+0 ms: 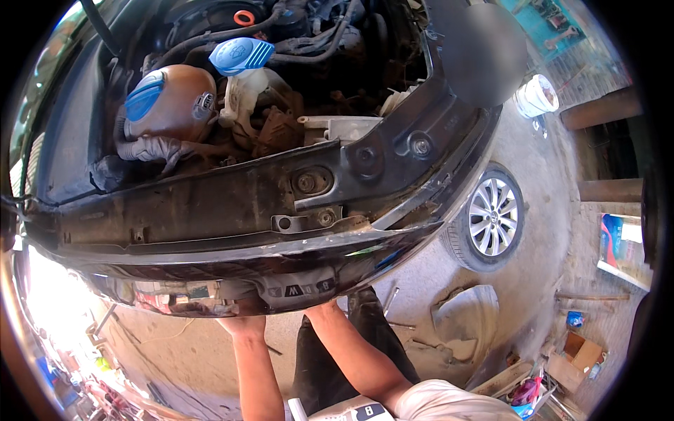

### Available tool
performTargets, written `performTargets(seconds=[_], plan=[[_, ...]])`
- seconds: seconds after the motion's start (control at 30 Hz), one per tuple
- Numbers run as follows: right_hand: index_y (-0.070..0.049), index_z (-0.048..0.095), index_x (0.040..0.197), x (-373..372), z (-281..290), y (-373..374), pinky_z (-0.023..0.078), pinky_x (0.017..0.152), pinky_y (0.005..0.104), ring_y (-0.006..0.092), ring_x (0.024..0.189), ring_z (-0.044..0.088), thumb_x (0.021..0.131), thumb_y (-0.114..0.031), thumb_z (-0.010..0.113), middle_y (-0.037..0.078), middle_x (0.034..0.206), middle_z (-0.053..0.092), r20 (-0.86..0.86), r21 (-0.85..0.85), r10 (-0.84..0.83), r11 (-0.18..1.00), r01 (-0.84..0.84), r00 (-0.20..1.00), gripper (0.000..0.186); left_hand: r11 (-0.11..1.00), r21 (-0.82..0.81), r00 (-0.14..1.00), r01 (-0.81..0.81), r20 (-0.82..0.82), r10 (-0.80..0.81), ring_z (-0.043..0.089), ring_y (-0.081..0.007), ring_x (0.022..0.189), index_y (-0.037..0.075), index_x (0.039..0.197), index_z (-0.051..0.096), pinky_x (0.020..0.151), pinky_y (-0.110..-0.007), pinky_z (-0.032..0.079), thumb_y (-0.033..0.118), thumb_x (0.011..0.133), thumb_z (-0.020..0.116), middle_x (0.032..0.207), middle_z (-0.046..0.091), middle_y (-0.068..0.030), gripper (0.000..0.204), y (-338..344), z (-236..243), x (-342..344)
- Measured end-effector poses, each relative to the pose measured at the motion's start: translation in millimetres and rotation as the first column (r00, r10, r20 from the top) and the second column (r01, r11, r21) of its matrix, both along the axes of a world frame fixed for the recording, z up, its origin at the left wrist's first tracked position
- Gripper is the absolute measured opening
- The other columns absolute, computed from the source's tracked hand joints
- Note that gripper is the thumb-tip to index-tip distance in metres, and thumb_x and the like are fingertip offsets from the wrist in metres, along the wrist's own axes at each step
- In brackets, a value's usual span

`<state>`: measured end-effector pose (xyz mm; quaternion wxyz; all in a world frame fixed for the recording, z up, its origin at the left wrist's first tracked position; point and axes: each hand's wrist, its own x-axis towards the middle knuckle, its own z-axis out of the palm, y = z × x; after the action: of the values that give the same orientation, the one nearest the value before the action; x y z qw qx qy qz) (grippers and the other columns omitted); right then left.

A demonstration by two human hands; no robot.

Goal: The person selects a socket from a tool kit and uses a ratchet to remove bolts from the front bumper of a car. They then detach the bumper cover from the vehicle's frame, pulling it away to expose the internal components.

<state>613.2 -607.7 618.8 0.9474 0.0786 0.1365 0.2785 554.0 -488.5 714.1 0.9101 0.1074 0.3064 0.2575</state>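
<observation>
Both my forearms reach forward under the side of a black car fender (210,261), below the open engine bay. My left hand (242,325) is tucked beneath its lower edge, with only the wrist and heel of the hand showing. To the right of it, my right hand (321,309) also goes under that edge. The fingers of both hands are hidden behind the panel, so what they hold or touch cannot be seen. In the engine bay above sit a brownish round fluid tank (181,105) with a blue cap and a blue washer-fluid cap (241,56).
A wheel with a silver rim (495,216) rests on the floor at right. Near it lie a grey curved plastic liner (469,319) and a thin metal tool (391,300). Farther off are a white bucket (536,96) and a cardboard box (577,358). A blurred dark shape (484,56) shows beyond the fender.
</observation>
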Motion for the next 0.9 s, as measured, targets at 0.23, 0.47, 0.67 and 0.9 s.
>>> performTargets(seconds=[0.23,0.47,0.67,0.9], plan=[[-0.011,0.054,0.133,14.7,34.9,-1.8,0.037,0.111,0.0482,0.031,0.127,0.049,0.1,-0.051,0.042,0.009,0.138,0.054,-0.087,-0.056,0.067,0.996,-0.072,0.994,0.053,0.999,0.018,0.999,-0.027,-0.02,0.027,0.044,-0.0314,0.132,0.004,0.138,0.05,0.116,-0.047,0.03,0.045,0.101,0.043,0.142,0.051,-0.0119,0.056,-3.2,5.1,4.6],[-0.01,0.053,0.136,-5.8,13.1,-4.3,0.038,0.112,0.0458,0.0289,0.129,0.049,0.099,-0.053,0.045,0.009,0.141,0.053,-0.036,-0.085,0.048,0.995,-0.051,0.998,0.058,0.997,0.005,0.992,0.083,0.094,-0.083,0.041,-0.0304,0.135,0.006,0.142,0.047,0.118,-0.046,0.026,0.042,0.101,0.044,0.146,0.048,-0.0108,0.055,0.0,-0.7,-10.0],[-0.008,0.061,0.125,5.4,45.9,-7.8,0.049,0.103,0.038,0.0225,0.118,0.059,0.095,-0.047,0.052,0.008,0.125,0.064,-0.295,-0.209,0.001,0.976,-0.066,0.955,0.05,0.95,0.142,0.961,0.278,-0.03,-0.276,0.034,-0.0312,0.142,0.007,0.148,0.041,0.12,-0.049,0.022,0.041,0.101,0.042,0.154,0.039,-0.0112,0.058,30.3,-36.0,-23.6],[-0.014,0.064,0.107,-21.9,-5.9,-8.5,0.047,0.095,0.0372,0.0162,0.104,0.061,0.095,-0.041,0.048,0.0,0.105,0.068,-0.133,-0.059,-0.026,0.998,0.019,0.991,0.034,0.857,0.071,0.858,0.511,0.028,-0.514,0.037,-0.0292,0.14,0.008,0.148,0.039,0.118,-0.047,0.027,0.048,0.095,0.051,0.151,0.042,-0.0106,0.067,70.2,-97.4,-25.5]])
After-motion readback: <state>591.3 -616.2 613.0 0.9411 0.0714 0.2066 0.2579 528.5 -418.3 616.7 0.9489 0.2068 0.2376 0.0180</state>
